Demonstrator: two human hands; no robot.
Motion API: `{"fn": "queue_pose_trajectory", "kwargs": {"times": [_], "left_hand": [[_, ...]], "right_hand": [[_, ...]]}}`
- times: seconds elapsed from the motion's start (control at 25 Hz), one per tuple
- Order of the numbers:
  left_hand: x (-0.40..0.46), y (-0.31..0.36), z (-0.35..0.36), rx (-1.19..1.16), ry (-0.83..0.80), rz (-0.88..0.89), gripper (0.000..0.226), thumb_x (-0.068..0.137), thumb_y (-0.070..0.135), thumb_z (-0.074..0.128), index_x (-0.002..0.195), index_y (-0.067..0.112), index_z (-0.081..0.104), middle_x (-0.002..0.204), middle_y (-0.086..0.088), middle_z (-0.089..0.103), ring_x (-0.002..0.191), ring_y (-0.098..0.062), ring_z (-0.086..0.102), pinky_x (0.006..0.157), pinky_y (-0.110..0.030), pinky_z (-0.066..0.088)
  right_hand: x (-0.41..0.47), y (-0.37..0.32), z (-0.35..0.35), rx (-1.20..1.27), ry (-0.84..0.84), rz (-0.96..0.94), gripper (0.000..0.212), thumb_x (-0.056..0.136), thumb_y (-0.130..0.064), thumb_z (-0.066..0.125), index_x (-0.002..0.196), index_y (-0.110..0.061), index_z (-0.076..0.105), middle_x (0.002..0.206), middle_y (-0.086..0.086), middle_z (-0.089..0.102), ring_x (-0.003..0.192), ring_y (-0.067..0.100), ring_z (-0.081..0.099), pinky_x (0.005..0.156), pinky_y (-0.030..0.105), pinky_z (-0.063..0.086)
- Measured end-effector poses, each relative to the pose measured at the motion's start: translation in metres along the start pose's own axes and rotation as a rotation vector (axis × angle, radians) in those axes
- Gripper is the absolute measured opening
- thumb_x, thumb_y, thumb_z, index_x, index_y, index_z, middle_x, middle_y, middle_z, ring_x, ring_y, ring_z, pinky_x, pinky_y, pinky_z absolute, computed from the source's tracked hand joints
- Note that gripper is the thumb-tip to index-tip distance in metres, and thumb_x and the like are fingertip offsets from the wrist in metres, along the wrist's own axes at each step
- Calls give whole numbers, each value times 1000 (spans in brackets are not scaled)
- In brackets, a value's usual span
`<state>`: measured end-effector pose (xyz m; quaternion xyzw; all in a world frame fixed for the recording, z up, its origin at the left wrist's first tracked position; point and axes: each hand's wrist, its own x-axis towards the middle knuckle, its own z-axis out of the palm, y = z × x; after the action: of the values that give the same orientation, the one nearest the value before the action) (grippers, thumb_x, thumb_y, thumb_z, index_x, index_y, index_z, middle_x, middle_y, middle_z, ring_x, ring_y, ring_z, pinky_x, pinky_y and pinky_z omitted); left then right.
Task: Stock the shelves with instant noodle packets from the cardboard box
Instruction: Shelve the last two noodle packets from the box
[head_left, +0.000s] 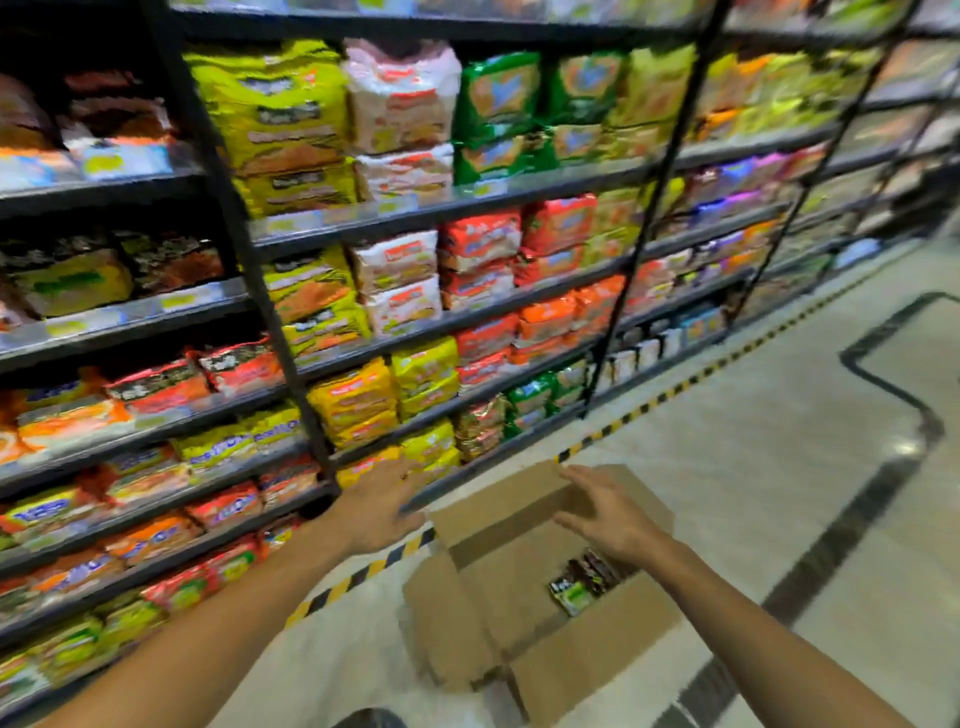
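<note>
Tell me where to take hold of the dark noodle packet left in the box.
Come from above with the right hand, through the open top of the cardboard box. Grip the dark packet across its upper edges; it lies low against the right wall, so side access looks blocked.

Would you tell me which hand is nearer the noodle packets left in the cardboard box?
Right. The right hand hovers above the packets in the box; the left hand is beyond its left flap.

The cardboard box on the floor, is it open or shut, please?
Open: the cardboard box has its flaps spread outward, with packets visible inside.
</note>
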<state>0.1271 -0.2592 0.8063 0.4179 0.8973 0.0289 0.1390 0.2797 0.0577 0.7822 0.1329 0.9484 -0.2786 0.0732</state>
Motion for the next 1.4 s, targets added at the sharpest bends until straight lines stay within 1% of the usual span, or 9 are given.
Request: {"fn": "queue_pose_trajectory", "kwargs": {"times": [0.12, 0.28, 0.52, 0.6, 0.72, 0.92, 1.12, 1.32, 1.4], "left_hand": [[53, 75, 16, -21, -39, 69, 66, 97, 59, 37, 154, 30, 21, 161, 0, 19, 148, -22, 16, 120, -38, 16], [98, 148, 33, -75, -40, 106, 80, 87, 73, 23, 153, 27, 22, 161, 1, 20, 147, -21, 18, 118, -35, 18], [163, 162, 51, -144, -39, 110, 103, 69, 84, 3, 153, 28, 21, 161, 2, 22, 146, -20, 20, 118, -35, 21], [192, 157, 58, -151, -44, 113, 92, 80, 81, 12, 153, 26, 24, 159, 0, 26, 145, -20, 23, 118, -34, 22], [246, 154, 70, -177, -101, 144, 63, 98, 51, 40, 152, 20, 28, 157, -2, 29, 145, -20, 23, 118, -30, 17], [337, 145, 120, -226, -198, 164, 57, 98, 37, 48, 150, 20, 32, 155, 0, 32, 143, -20, 26, 116, -26, 15], [415, 135, 204, -368, -324, 10, 55, 98, 36, 52, 149, 26, 35, 154, 6, 33, 142, -17, 31, 114, -27, 23], [482, 123, 337, -495, -380, -134, 47, 97, 25, 55, 142, 24, 41, 137, 12, 37, 128, -5, 37, 93, -3, 22], [511, 113, 403, -525, -418, -193, 47, 95, 34, 53, 140, 32, 41, 139, 12, 42, 130, -7, 42, 100, -12, 31]], "right_hand": [[-34, 91, -39, 7, 8, 84, 74, 90, -60, 60, 154, -39, 28, 162, -6, 31, 147, 20, 33, 117, 36, 32], [-48, 161, -73, -8, 12, 130, 74, 91, -53, 62, 154, -28, 33, 160, 1, 33, 146, 25, 31, 118, 42, 30], [1, 204, -75, 61, -48, 109, 70, 94, -44, 64, 154, -23, 34, 158, 2, 36, 147, 23, 30, 119, 38, 27], [21, 213, -70, 88, -78, 117, 70, 95, -44, 63, 154, -21, 33, 159, 2, 35, 147, 23, 29, 119, 36, 26], [51, 235, -70, 114, -102, 193, 71, 95, -44, 62, 154, -21, 32, 159, 2, 35, 146, 22, 30, 118, 34, 26], [102, 291, -64, 132, -111, 282, 69, 95, -39, 64, 154, -19, 33, 158, 3, 37, 144, 21, 35, 113, 26, 26], [168, 364, -13, 164, -204, 331, 69, 96, -39, 64, 154, -18, 33, 154, 3, 41, 140, 21, 39, 107, 22, 29], [241, 457, 89, 186, -266, 379, 66, 94, -37, 66, 151, -23, 36, 146, -4, 47, 134, 18, 45, 102, 18, 33], [271, 505, 145, 174, -315, 376, 70, 92, -43, 65, 152, -26, 33, 149, -4, 46, 136, 18, 43, 107, 22, 35]]}}
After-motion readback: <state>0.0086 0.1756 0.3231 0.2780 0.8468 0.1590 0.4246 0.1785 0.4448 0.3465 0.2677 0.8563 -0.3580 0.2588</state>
